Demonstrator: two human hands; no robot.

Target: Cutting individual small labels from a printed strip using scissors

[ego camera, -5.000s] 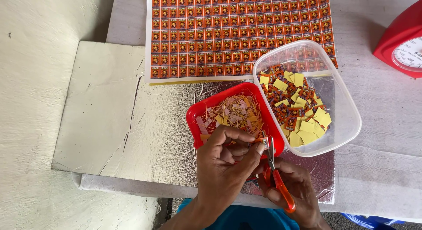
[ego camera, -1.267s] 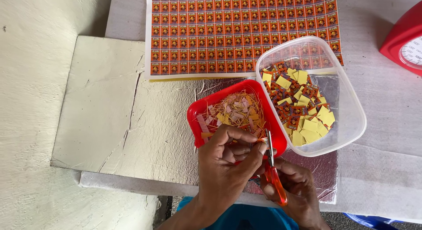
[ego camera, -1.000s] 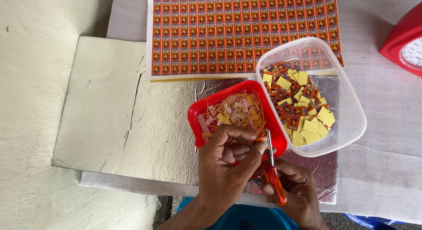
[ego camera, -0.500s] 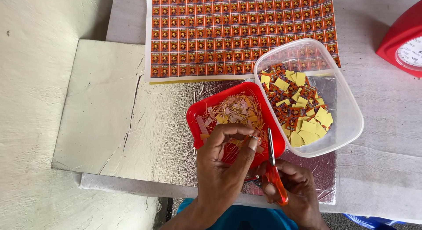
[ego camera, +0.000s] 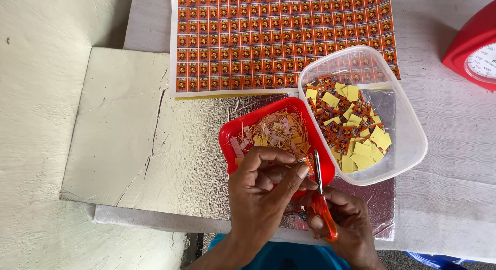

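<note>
Now, largest first.
Printed sheet (ego camera: 279, 40): unmoved, far side.
Clear tub (ego camera: 408, 146): cut labels inside.
Red tray (ego camera: 230, 138): trimmings; shifted slightly.
Left hand (ego camera: 263, 192): still pinching a small label (ego camera: 304, 161) over the tray.
Right hand (ego camera: 343, 223): clenched on orange scissors (ego camera: 321, 203), blades touching it.

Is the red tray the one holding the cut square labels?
No, the red tray holds thin paper trimmings, while the cut orange and yellow labels lie in the clear plastic container beside it.
</note>
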